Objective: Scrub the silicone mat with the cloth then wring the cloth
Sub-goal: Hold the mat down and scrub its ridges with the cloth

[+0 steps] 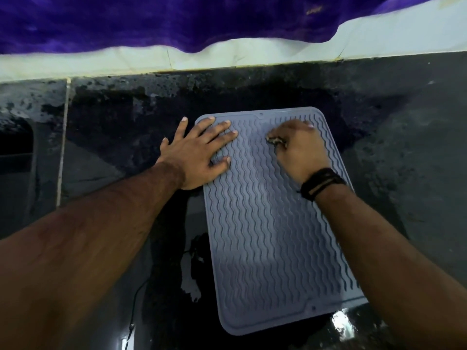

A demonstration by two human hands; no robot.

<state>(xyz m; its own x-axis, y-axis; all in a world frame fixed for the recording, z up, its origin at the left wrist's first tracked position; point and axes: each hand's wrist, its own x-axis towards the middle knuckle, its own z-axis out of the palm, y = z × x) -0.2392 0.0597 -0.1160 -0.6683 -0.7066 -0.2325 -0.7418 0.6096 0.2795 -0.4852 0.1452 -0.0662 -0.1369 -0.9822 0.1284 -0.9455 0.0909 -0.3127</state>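
A grey-blue silicone mat (273, 236) with wavy ridges lies flat on a dark wet counter (113, 137), its long side running away from me. My left hand (199, 152) lies flat with spread fingers on the mat's far left corner, partly over its edge. My right hand (300, 147) presses down on the mat's far right part, fingers curled over a small cloth (276, 141). Only a mottled scrap of the cloth shows beside the thumb; the rest is hidden under the palm. A dark wristband circles my right wrist.
A pale ledge (227, 56) runs along the back of the counter, with purple fabric (151, 21) hanging over it. A dark recess (15, 140) sits at the far left. Wet reflections glint on the counter near the mat's front edge.
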